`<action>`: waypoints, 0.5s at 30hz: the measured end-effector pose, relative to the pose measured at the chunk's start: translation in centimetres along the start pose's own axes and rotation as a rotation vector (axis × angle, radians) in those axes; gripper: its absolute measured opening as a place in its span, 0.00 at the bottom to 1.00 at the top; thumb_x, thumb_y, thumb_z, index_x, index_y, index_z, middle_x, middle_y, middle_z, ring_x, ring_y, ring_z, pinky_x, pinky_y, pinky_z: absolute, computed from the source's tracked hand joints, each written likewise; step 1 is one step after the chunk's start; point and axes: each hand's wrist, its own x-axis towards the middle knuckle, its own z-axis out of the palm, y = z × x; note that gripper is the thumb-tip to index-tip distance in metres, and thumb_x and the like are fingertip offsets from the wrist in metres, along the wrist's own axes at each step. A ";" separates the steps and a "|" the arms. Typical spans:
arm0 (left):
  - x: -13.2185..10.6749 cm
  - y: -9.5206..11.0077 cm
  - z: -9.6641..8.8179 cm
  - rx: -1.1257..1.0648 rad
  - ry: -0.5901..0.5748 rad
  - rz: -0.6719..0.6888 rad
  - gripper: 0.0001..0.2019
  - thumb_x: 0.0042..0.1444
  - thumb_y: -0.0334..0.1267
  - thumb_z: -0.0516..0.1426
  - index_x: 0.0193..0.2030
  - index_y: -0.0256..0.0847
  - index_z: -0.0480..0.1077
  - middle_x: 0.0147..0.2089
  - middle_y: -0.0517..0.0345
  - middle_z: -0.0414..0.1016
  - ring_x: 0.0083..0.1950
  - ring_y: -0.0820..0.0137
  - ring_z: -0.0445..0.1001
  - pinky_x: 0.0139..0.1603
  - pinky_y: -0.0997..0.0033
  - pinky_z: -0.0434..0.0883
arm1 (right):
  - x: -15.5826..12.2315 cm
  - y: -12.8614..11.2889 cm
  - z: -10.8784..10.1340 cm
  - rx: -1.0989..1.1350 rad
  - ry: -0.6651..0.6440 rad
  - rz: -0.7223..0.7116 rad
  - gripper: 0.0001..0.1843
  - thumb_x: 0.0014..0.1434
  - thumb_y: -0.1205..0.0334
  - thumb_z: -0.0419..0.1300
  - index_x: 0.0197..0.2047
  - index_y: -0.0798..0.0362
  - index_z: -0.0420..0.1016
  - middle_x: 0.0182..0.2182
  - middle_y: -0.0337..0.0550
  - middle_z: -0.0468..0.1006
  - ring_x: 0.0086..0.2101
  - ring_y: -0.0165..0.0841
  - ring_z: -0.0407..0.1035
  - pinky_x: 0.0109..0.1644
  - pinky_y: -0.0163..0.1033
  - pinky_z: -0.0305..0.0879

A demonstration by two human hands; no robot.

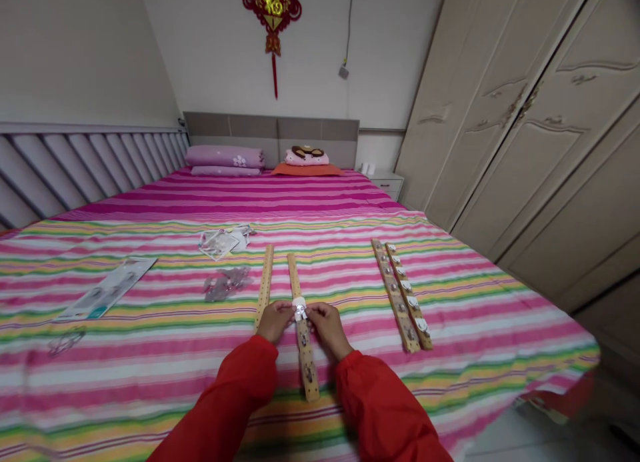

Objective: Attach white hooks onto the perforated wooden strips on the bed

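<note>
While the left hand [274,320] and right hand [327,325] pinch a metal clip [299,310] onto one wooden strip [306,355], fingertips closed on it, the adjacent strip [265,285] is bare. Two clip-filled strips [400,295] (seemingly finished) lie near the right edge of the bed [500,315].

Wooden strip [306,362]: long, pale, perforated, lay flat on striped bedspread [150,362], pointing away. White clip [299,310]: small, shiny, sat across strip near mid-length.

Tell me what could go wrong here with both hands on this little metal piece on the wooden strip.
The wooden strip lies on the soft bedcover, so it may tip or slide as your left hand and right hand work on the metal piece. That small piece could slip free and be hard to spot among the busy stripes. You might also pinch yourself on it.
</note>
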 end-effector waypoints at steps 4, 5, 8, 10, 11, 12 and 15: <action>0.5 -0.5 0.1 0.016 0.035 0.028 0.08 0.35 0.33 0.64 0.24 0.36 0.69 0.17 0.65 0.69 0.20 0.77 0.67 0.23 0.77 0.64 | 0.3 0.4 -0.1 -0.041 0.011 -0.006 0.09 0.38 0.59 0.65 0.22 0.56 0.75 0.12 0.34 0.69 0.15 0.26 0.59 0.17 0.31 0.54; 0.6 -0.6 0.1 0.025 0.039 0.033 0.08 0.36 0.33 0.63 0.24 0.36 0.69 0.17 0.65 0.69 0.20 0.77 0.67 0.23 0.77 0.64 | 0.4 0.5 -0.2 -0.056 0.015 -0.012 0.08 0.39 0.59 0.65 0.22 0.56 0.75 0.13 0.34 0.70 0.15 0.26 0.60 0.17 0.31 0.54; 0.8 -0.8 0.2 0.070 0.040 0.035 0.07 0.37 0.33 0.62 0.24 0.36 0.68 0.17 0.65 0.69 0.21 0.76 0.67 0.23 0.77 0.64 | 0.5 1.0 -0.3 -0.104 0.030 -0.041 0.08 0.40 0.59 0.63 0.23 0.56 0.77 0.14 0.35 0.71 0.16 0.27 0.60 0.18 0.31 0.55; 1.0 -1.0 0.2 0.091 0.044 0.035 0.07 0.38 0.33 0.61 0.24 0.36 0.68 0.18 0.65 0.69 0.22 0.76 0.68 0.24 0.77 0.64 | 0.6 1.3 -0.4 -0.126 0.033 -0.059 0.09 0.41 0.58 0.63 0.24 0.56 0.78 0.16 0.37 0.73 0.17 0.28 0.62 0.19 0.32 0.56; 1.1 -1.0 0.3 0.098 0.047 0.034 0.07 0.38 0.33 0.61 0.25 0.36 0.68 0.18 0.64 0.69 0.22 0.75 0.68 0.24 0.77 0.64 | 0.6 1.5 -0.4 -0.133 0.034 -0.068 0.09 0.42 0.58 0.63 0.25 0.56 0.78 0.16 0.37 0.74 0.18 0.28 0.63 0.20 0.32 0.57; 1.2 -1.1 0.3 0.102 0.050 0.035 0.06 0.38 0.33 0.61 0.25 0.36 0.68 0.18 0.64 0.69 0.22 0.75 0.68 0.24 0.77 0.64 | 0.7 1.6 -0.4 -0.139 0.036 -0.077 0.10 0.42 0.58 0.63 0.25 0.56 0.78 0.17 0.38 0.74 0.19 0.29 0.64 0.21 0.33 0.58; 1.4 -1.5 0.3 0.123 0.058 0.044 0.06 0.39 0.33 0.61 0.26 0.36 0.68 0.20 0.64 0.70 0.23 0.74 0.70 0.24 0.77 0.65 | 0.9 1.8 -0.4 -0.160 0.048 -0.095 0.08 0.42 0.60 0.62 0.25 0.56 0.78 0.19 0.39 0.76 0.21 0.31 0.66 0.24 0.34 0.61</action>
